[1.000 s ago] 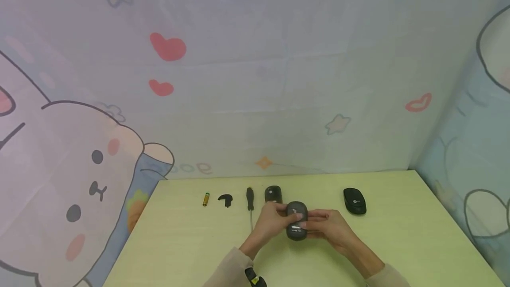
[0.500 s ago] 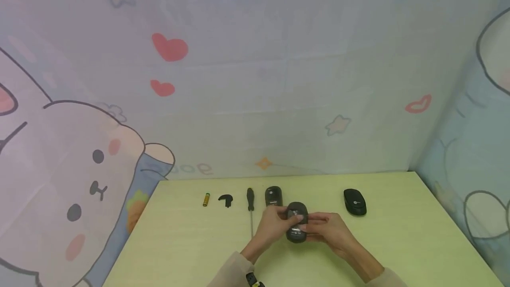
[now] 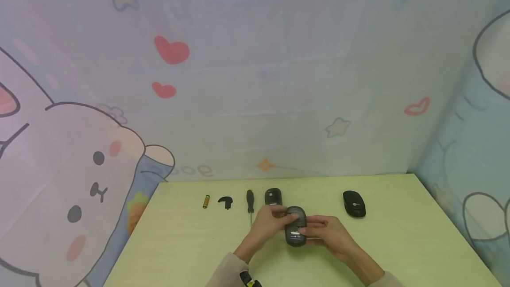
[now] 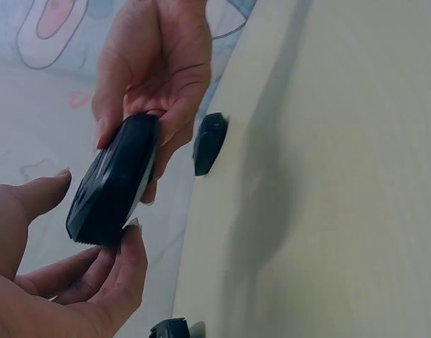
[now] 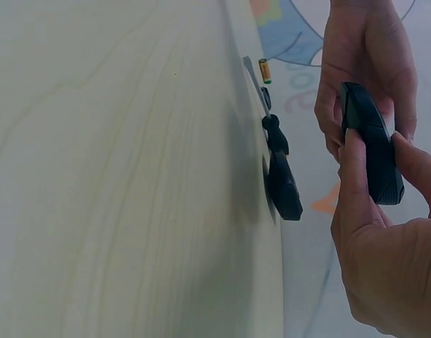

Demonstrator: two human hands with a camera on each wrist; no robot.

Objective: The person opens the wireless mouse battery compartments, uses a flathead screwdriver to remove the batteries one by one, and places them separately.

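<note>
Above the table, both hands hold a dark computer mouse [image 3: 295, 227], its labelled underside facing up. My right hand [image 3: 332, 236] grips its right edge, thumb on the underside and fingers beneath; the right wrist view shows this pinch on the mouse [image 5: 377, 158]. From the left, my left hand [image 3: 268, 225] reaches the far half, its thumb over the underside in the head view. In the left wrist view, the left hand's fingers [image 4: 127, 271] meet the near end of the mouse [image 4: 113, 186], while its thumb looks slightly apart from it.
A second mouse [image 3: 273, 195] lies just behind the left hand, and a black mouse [image 3: 354, 203] farther right. Left of them are a screwdriver [image 3: 250, 200], a small black curved cover [image 3: 226, 201] and a battery [image 3: 206, 201]. A printed cloth [image 3: 255, 79] hangs behind the table [image 3: 179, 242].
The held mouse and both hands have come slightly nearer to the person. The left thumb has shifted a little toward the mouse's far end. The things lying on the table have stayed put.
</note>
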